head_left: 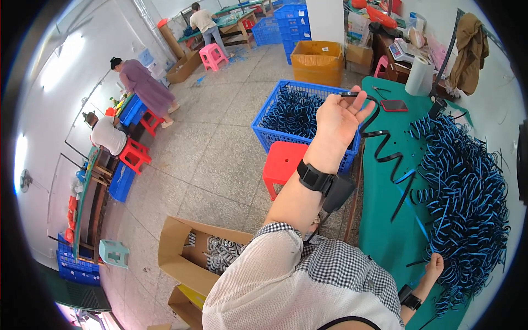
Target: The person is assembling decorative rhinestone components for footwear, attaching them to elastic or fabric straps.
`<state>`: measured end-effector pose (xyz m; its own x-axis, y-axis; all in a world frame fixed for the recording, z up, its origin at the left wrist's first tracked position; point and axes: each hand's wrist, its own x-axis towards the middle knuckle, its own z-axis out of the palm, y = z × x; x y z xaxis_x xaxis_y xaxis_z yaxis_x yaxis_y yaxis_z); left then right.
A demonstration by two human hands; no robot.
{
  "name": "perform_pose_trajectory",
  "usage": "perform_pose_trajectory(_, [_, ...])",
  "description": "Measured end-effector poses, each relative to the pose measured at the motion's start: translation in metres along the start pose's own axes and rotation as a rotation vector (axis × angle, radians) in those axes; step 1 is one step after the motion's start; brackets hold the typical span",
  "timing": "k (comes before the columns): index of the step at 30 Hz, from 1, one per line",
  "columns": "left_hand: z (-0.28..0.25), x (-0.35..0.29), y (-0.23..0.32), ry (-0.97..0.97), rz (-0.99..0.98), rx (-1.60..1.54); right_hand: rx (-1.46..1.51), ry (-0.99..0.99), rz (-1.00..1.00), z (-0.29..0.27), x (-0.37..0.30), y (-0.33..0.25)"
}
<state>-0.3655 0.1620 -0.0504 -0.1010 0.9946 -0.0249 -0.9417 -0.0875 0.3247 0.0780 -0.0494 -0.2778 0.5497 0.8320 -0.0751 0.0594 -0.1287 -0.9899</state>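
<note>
Raised over the near edge of the blue basket, my left hand (342,116) has its palm up and fingers partly curled. The end of a black curly plastic strip (379,157) runs across those fingers, and the rest trails in loose waves onto the green table. My right hand (435,265), lower down by the pile, is closed on a blue-sided strip (421,221). That strip stretches up the table toward the wavy one; whether they are joined I cannot tell. A large heap of black-and-blue coiled strips (465,203) lies beside my right hand.
The blue basket (258,133) holds more coiled strips. A red stool (283,163) stands beside the green table (379,203). On the table are a phone (394,105), pliers (381,89) and a white roll (419,77). A cardboard box (184,242) sits lower left; several people work farther off.
</note>
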Motion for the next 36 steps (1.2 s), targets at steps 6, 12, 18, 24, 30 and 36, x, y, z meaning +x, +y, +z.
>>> perform_pose_trajectory(6, [-0.006, 0.014, -0.014, -0.074, 0.086, 0.056, -0.038, -0.075, 0.026, 0.020, -0.051, -0.034])
perform_pose_trajectory(12, [0.001, 0.001, -0.011, -0.073, 0.178, 0.153, 0.003, -0.414, 0.007, 0.044, -0.069, -0.072])
perform_pose_trajectory(18, [0.024, -0.021, -0.022, -0.189, 0.187, 0.239, -0.312, -0.646, -0.233, 0.067, -0.066, -0.096])
perform_pose_trajectory(24, [0.047, -0.057, -0.051, -0.295, 0.212, 0.316, -0.151, -0.535, -0.516, 0.140, -0.058, -0.155])
perform_pose_trajectory(30, [0.055, -0.082, -0.076, -0.365, 0.219, 0.362, 0.038, -0.419, -0.468, 0.211, -0.061, -0.173])
perform_pose_trajectory(36, [0.056, -0.091, -0.083, -0.430, 0.303, 0.451, 0.114, -0.386, -0.415, 0.214, -0.060, -0.165])
